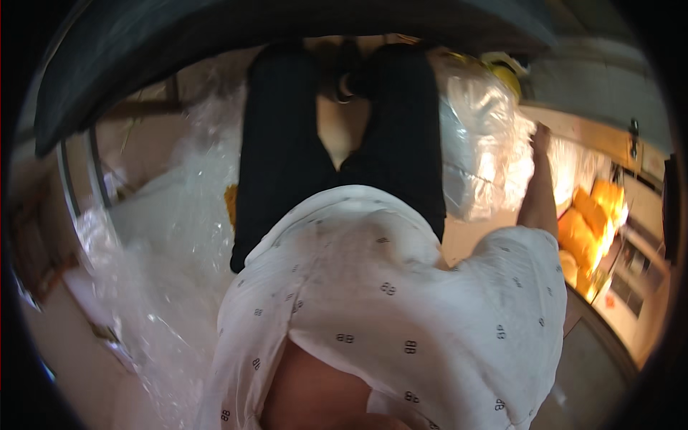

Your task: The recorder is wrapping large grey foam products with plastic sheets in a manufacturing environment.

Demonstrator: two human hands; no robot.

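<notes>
My right arm reaches out to the right from a white short sleeve. At its end my right hand (542,137) is small and dim, beside a shiny clear plastic bag (480,154) with something pale inside. Whether the hand touches the bag or a wooden edge (573,132) behind it, I cannot tell. Its fingers are too small and dark to read. My left hand is outside the picture. A large sheet of clear plastic wrap (193,236) lies crumpled along my left side.
A dark padded edge (287,25) spans the far side above my knees. Yellow-orange bundles (591,222) sit in bright light at the right. A metal frame (86,172) stands at the left. Grey cabinet-like panels (591,79) are at the far right.
</notes>
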